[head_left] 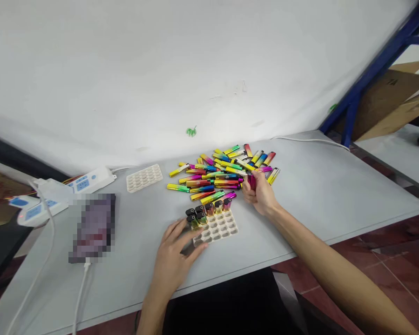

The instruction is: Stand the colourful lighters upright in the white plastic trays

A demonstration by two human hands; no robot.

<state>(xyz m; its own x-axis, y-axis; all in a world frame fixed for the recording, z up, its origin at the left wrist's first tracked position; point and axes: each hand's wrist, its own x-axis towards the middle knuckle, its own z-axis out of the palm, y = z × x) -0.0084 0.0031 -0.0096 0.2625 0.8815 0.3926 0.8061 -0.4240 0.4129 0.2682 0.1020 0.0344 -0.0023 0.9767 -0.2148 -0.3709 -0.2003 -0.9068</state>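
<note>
My right hand (259, 191) is closed around a magenta lighter (252, 181) at the right side of a loose pile of shiny multicoloured lighters (209, 176). Below the pile lies a white tray (223, 229) with rows of oval holes. Several lighters (209, 209) with black tops stand upright in its back and left holes. My left hand (176, 249) rests at the tray's left edge, fingers apart, with fingertips over the front left holes and beside the standing lighters. Nothing shows in its grip.
Back left lies a second white tray (145, 178) with holes. Power strips (80, 184) with cables lie at the far left, near a blurred dark device (94, 228) with a white cable (82, 288). A white wall (195, 70) borders the table; cardboard (394, 97) stands behind a blue frame (370, 70).
</note>
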